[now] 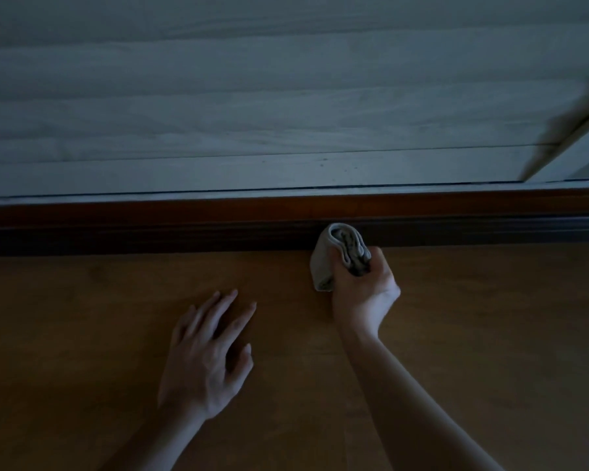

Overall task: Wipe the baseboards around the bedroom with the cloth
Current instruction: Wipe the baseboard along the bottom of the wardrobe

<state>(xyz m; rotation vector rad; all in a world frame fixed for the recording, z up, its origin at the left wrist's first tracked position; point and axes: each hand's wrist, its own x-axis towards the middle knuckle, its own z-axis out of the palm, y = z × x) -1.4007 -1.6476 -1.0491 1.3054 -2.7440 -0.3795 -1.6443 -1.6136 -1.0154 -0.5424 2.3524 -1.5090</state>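
A dark brown wooden baseboard (150, 229) runs across the whole view where the floor meets the wall. My right hand (364, 290) grips a folded grey cloth (340, 249), and the cloth's top end touches the baseboard right of centre. My left hand (208, 355) rests flat on the wooden floor with fingers spread, some way in front of the baseboard and left of the cloth.
The room is dim. A pale wood-grain wall panel (252, 96) rises above the baseboard. A slanted pale frame edge (565, 144) crosses the upper right corner. The brown wooden floor (82, 317) stretches left and right of my arms.
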